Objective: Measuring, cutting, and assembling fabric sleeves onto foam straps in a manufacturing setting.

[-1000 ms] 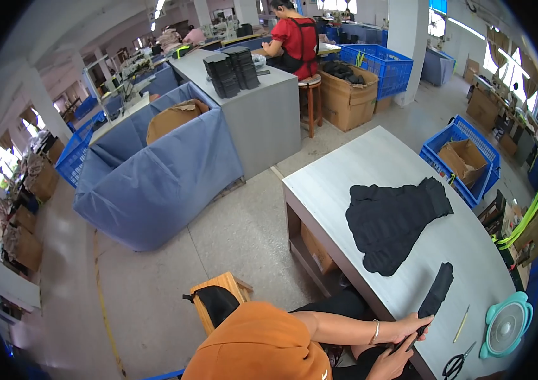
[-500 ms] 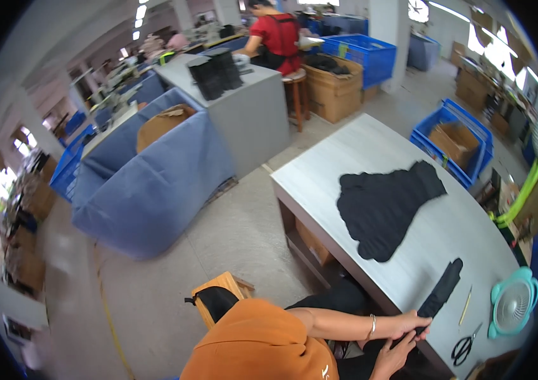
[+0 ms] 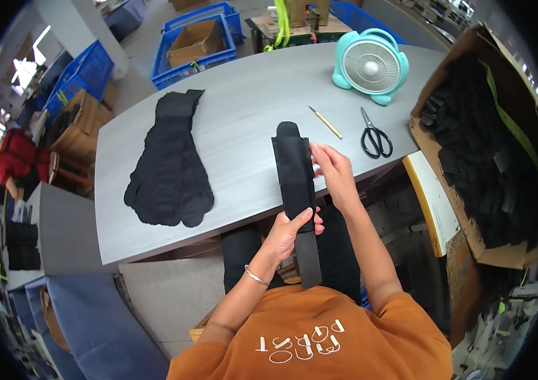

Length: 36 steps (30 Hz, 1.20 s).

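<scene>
Slippage looks the likeliest trouble: the layered black strip [image 3: 295, 180] spans the near edge of the grey table [image 3: 243, 114], its upper end over the tabletop and its lower tail hanging in front of that edge, and only the left hand [image 3: 290, 232] plainly supports it. That hand grips the strip close to the table's near edge, thumb on top and fingers wrapped around to its right side. The right hand [image 3: 337, 174] hovers about the table's near edge with fingers bent at the strip's right border; whether they pinch it or merely lie alongside, I cannot tell. If the left thumb eased while those fingers pulled sideways, the layers could shift out of line or the whole strip twist. The dangling tail might also snag under the table's near edge and tug the piece crooked. Toward the table's right end lie black-handled scissors [image 3: 371, 126], loops facing its near edge; a wide swing of the right forearm could knock them. The yellow-handled tool [image 3: 329, 125], farther in on the table, seems safer. On the table's left part, overlapping black pieces [image 3: 170, 164] lie spread out, so a brushing sleeve, or a draught if the turquoise fan [image 3: 371, 66] at its far right side were running, might disturb them.
</scene>
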{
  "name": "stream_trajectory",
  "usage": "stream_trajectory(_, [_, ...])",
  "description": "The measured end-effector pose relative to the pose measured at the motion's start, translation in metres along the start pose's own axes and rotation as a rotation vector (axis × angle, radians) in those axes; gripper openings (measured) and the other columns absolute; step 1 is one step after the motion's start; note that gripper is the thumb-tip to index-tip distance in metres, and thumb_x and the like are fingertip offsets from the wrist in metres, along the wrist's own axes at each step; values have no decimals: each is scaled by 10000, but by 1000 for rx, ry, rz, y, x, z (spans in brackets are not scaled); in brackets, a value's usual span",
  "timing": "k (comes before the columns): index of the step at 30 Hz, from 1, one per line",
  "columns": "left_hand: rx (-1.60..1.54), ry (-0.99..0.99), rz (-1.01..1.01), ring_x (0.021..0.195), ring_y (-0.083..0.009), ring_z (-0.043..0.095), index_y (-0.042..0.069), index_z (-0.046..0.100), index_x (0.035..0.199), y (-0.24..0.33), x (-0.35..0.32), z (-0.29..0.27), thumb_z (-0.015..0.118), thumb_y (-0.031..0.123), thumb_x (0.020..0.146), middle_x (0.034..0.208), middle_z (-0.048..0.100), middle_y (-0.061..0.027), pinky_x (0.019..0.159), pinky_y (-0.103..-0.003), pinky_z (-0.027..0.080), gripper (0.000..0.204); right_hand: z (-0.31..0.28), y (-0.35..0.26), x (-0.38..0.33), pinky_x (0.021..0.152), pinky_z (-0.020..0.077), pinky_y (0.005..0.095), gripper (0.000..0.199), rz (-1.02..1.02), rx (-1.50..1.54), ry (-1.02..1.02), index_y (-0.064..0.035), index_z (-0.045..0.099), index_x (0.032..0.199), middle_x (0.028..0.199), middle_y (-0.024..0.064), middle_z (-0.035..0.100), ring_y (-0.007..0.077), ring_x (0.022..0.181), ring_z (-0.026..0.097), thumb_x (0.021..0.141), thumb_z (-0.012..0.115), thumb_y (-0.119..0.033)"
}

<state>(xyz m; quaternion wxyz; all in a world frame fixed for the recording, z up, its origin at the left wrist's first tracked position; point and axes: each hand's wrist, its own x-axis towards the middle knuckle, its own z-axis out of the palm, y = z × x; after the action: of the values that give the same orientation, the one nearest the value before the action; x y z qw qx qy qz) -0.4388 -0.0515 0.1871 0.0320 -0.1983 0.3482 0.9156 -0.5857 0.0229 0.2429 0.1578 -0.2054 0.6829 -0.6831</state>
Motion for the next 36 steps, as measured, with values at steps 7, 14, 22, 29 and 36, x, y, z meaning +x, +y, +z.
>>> stream_trajectory(7, [45, -34, 1, 777, -162, 677, -5, 597, 1120, -11, 1, 11, 649, 255, 957, 866, 655, -44, 731, -333, 589, 312, 9, 3, 57, 598, 481, 253, 270, 288, 241, -230, 3, 671, 856, 769, 44, 652, 104, 663, 600, 898, 689, -263])
stream_trajectory(14, [-34, -44, 7, 753, -163, 674, -7, 577, 1091, -12, -5, 22, 612, 251, 980, 841, 644, -44, 814, -348, 577, 283, 12, 43, 88, 527, 484, 292, 208, 349, 221, -69, 8, 643, 765, 715, 66, 631, 135, 594, 589, 837, 730, -167])
stream_trajectory(22, [-263, -117, -130, 1028, -284, 678, -55, 550, 1222, 2, 17, 2, 565, 338, 995, 1108, 670, -171, 940, -405, 538, 454, 10, 91, 103, 512, 490, 316, 261, 364, 157, -5, 0, 634, 720, 693, 62, 630, 136, 572, 583, 864, 709, -204])
stream_trajectory(29, [-212, 4, -103, 837, -204, 687, -34, 581, 1149, -2, 47, -8, 678, 213, 931, 1001, 676, -135, 754, -345, 611, 343, 15, 130, 101, 497, 420, 330, 375, 277, -57, -50, -10, 597, 637, 581, 37, 574, 121, 530, 523, 887, 682, -276])
stream_trajectory(36, [-115, 121, -118, 706, -152, 641, -22, 561, 1147, -26, 0, 7, 642, 200, 958, 876, 628, -54, 717, -345, 594, 303, 20, 128, 94, 525, 406, 379, 456, 67, -501, -15, -1, 553, 610, 553, 89, 549, 183, 529, 514, 888, 642, -351])
